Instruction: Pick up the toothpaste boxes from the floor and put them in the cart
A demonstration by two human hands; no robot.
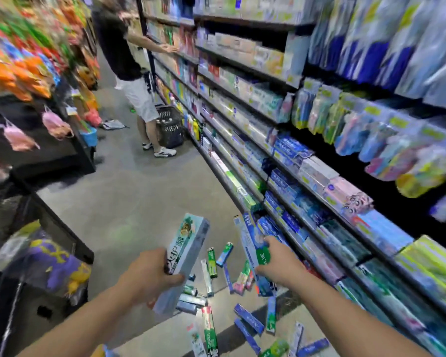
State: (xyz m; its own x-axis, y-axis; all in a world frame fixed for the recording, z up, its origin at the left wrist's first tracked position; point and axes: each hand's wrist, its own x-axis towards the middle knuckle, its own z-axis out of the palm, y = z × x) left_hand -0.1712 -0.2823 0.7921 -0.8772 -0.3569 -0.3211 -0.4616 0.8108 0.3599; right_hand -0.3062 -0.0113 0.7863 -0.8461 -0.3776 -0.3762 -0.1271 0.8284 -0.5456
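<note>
Gripping toothpaste boxes (184, 256), both hands (150, 275); basket (170, 126) contents unclear.

Well ahead of the hands, a second person (137, 81) in white shorts is seen reaching into the shelving (242, 81), with a dark basket (170, 128) set on the floor just beside the feet. Far out to the left of the hands, bright snack bags (18, 60) are racked, with pink pouches (54, 124) hung below.
</note>
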